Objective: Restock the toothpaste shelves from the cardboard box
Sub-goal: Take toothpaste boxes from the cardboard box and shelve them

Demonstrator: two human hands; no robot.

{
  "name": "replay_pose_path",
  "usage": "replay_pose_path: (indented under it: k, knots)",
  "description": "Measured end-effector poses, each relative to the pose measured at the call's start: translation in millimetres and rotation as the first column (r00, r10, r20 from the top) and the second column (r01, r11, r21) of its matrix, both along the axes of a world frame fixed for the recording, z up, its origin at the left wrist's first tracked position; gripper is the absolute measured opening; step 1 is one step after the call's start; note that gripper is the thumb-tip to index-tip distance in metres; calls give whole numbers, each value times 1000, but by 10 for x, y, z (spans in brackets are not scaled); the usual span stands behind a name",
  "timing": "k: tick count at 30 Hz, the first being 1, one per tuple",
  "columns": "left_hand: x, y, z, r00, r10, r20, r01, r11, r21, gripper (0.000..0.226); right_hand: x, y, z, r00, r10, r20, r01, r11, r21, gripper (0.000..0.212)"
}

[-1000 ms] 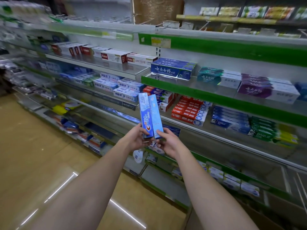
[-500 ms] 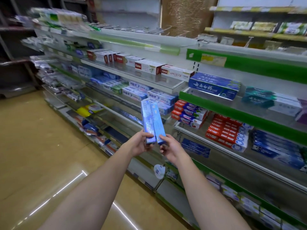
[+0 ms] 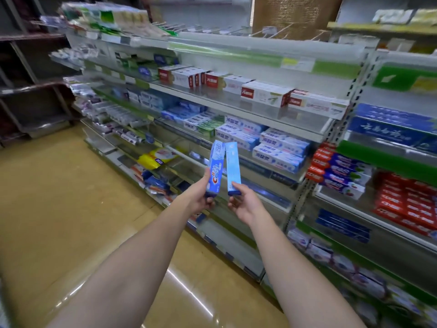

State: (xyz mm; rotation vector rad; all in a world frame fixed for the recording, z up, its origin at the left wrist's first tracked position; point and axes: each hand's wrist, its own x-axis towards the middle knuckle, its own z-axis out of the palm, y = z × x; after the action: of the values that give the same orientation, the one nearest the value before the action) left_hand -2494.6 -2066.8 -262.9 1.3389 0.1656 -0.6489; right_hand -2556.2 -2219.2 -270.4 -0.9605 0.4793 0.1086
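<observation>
My left hand grips the lower end of a blue Crest toothpaste box, held upright. My right hand pinches the bottom of a second light blue toothpaste box, also upright. The two boxes stand side by side with a narrow gap at the bottom and nearly touch at the top. Both are held in front of the store shelves, which carry rows of toothpaste boxes. The cardboard box is not in view.
White and red boxes line the upper shelf. Light blue boxes fill the shelf below. Red and blue boxes sit to the right. A yellow packet lies on a low shelf. Tan floor spreads to the left.
The view has swung left along the aisle, so the shelves sit further right. The two boxes, held together before, have been parted, one in each hand.
</observation>
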Motion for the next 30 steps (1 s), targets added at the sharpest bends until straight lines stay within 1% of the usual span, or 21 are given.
replay_pose_path:
  k: [2, 3, 6, 10, 15, 17, 18, 20, 21, 23, 25, 28, 30]
  knots:
    - [217, 202, -36, 1000, 23, -10, -23, 1000, 5, 84, 211, 208, -35, 1000, -16, 7, 15, 999, 42, 34]
    - [319, 291, -50, 999, 38, -17, -37, 999, 9, 84, 319, 301, -50, 1000, -17, 9, 17, 998, 55, 39]
    - [598, 489, -79, 997, 72, -28, -71, 997, 29, 77, 653, 528, -68, 1000, 6, 28, -8, 997, 83, 46]
    - [1067, 689, -106, 995, 100, -10, -99, 994, 40, 71, 1198, 748, -67, 997, 72, 32, -74, 994, 80, 36]
    - [1780, 1047, -179, 996, 81, 37, -82, 996, 34, 53, 2029, 1010, -163, 983, 182, -9, -182, 983, 36, 37]
    - [2081, 1193, -198, 994, 97, 50, -101, 991, 88, 52, 2365, 1121, -201, 973, 231, -23, -231, 973, 21, 33]
    - [2245, 1268, -199, 993, 110, 51, -115, 986, 120, 54, 2543, 1173, -214, 965, 261, -25, -261, 965, 17, 27]
    - [2566, 1400, -203, 985, 163, 53, -170, 969, 178, 57, 2881, 1268, -207, 952, 306, -28, -306, 952, 4, 14]
    - [2722, 1462, -213, 978, 204, 51, -210, 957, 199, 58, 3047, 1310, -202, 949, 314, -32, -314, 949, -5, 11]
    - [2983, 1582, -174, 952, 303, 45, -304, 922, 240, 51, 3365, 1390, -195, 949, 312, -42, -313, 950, -22, 8]
    - [3220, 1727, -162, 933, 358, 39, -356, 900, 253, 42, 3608, 1465, -187, 957, 285, -46, -287, 958, -28, 8]
    - [3564, 1982, -108, 891, 453, 24, -447, 870, 208, 45, 3939, 1589, -229, 967, 251, -54, -252, 967, -24, 12]
    - [3811, 2161, -108, 860, 508, 47, -509, 846, 161, 48, 4178, 1677, -251, 979, 195, -57, -198, 978, -61, 17]
